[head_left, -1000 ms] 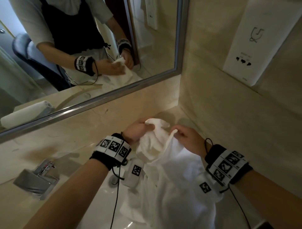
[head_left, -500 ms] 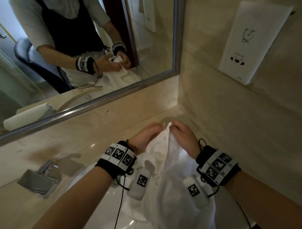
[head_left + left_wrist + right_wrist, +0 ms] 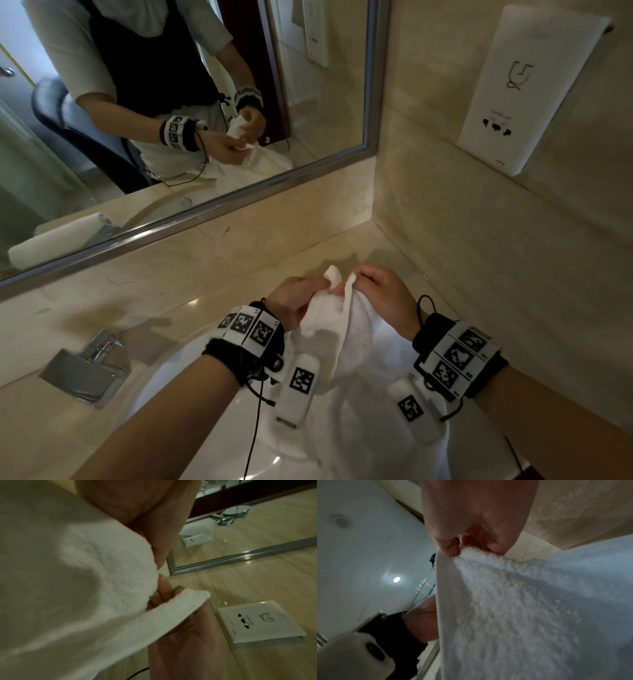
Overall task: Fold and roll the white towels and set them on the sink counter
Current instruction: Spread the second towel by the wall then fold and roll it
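1. The sink counter (image 3: 113, 298) is pale beige marble, glossy, and meets marble walls in a far-right corner. A white basin (image 3: 219, 442) is sunk into it at the near middle.
2. A square chrome faucet (image 3: 84, 368) sits on the counter at the left, well apart from the hands.
3. A metal-framed mirror (image 3: 205, 212) runs along the far wall. In it shows a rolled white towel (image 3: 58, 236) lying on its side at the far left, and the person's reflection.
4. A white socket panel (image 3: 527, 89) is fixed to the right wall; it also shows in the left wrist view (image 3: 284, 622).
5. The white towel (image 3: 342, 342) is thick terry with a flat hemmed border, unfolded and rumpled. It is held up near the corner, above the right part of the basin.
6. Its long axis runs from the pinched top edge at the far side down toward the near edge, where the cloth drapes into the basin and out of view.
7. The left hand (image 3: 298, 301) is closed on the towel's top edge, fingers curled round a bunch of cloth.
8. The right hand (image 3: 383, 294) pinches the hem just beside it, thumb against fingers (image 3: 448, 547). The two hands nearly touch.
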Demonstrator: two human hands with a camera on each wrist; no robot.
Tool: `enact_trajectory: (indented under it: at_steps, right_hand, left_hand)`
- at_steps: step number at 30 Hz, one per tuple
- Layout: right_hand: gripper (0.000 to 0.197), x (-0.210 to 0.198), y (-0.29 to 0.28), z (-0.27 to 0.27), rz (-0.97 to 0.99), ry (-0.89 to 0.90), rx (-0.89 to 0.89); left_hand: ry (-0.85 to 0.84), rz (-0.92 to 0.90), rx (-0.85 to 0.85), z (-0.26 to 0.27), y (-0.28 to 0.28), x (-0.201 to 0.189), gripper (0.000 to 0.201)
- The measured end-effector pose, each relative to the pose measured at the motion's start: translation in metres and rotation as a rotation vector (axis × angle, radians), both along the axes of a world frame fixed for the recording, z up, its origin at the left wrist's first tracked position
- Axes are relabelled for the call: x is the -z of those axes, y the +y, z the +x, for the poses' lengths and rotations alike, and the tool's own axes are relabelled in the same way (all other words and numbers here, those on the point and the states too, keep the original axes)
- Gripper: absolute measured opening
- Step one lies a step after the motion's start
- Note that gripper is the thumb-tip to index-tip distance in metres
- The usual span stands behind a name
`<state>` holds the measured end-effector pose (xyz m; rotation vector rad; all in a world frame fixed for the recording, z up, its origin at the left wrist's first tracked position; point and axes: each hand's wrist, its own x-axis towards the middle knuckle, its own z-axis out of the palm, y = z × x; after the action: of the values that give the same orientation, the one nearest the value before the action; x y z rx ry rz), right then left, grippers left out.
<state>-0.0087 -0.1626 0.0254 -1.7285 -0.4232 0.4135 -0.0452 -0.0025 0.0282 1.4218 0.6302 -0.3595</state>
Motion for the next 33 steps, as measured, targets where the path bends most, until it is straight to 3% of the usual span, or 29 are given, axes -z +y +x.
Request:
enact_trajectory:
  at_steps: [3, 6, 8, 11, 17, 20, 23, 26, 29, 31, 33]
  right_hand:
    - [0.038, -0.002, 0.004, 0.002, -0.056, -0.009, 0.133]
    - [0.032, -0.005, 0.012, 0.001, -0.084, -0.009, 0.131]
    - [0.031, -0.007, 0.015, -0.001, -0.080, -0.013, 0.146]
    - [0.032, -0.008, 0.019, -0.002, -0.079, -0.044, 0.191]
    - [0.027, -0.003, 0.023, 0.000, -0.109, -0.056, 0.233]
    - [0.009, -0.002, 0.022, 0.000, -0.146, -0.123, 0.171]
    - [0.025, -0.003, 0.021, 0.006, -0.210, -0.232, 0.129]
    - [0.020, -0.009, 0.020, 0.015, -0.274, -0.332, 0.129]
    - [0.028, -0.018, 0.019, 0.023, -0.423, -0.487, 0.109]
    - [0.045, -0.027, 0.017, 0.031, -0.391, -0.567, 0.175]
    - [0.037, -0.040, 0.015, 0.040, -0.318, -0.546, 0.272]
  left_hand:
    - [-0.147, 0.120, -0.048, -0.002, -0.006, 0.000, 0.012]
    - [-0.300, 0.277, -0.056, -0.006, -0.013, -0.005, 0.013]
    - [-0.397, 0.237, -0.023, -0.008, -0.019, -0.010, 0.008]
    - [-0.486, 0.209, 0.053, -0.012, -0.021, -0.013, 0.020]
    - [-0.477, 0.221, 0.072, -0.019, -0.021, -0.019, 0.026]
    - [-0.433, 0.311, 0.121, -0.018, -0.018, -0.024, 0.025]
    - [-0.422, 0.496, 0.193, -0.007, -0.013, -0.024, 0.021]
    - [-0.390, 0.550, 0.230, 0.007, -0.009, -0.025, 0.022]
    - [-0.478, 0.449, 0.108, 0.012, -0.016, -0.033, 0.018]
    - [-0.653, 0.448, -0.095, 0.010, -0.021, -0.037, 0.020]
    - [-0.754, 0.480, -0.090, 0.007, -0.020, -0.036, 0.015]
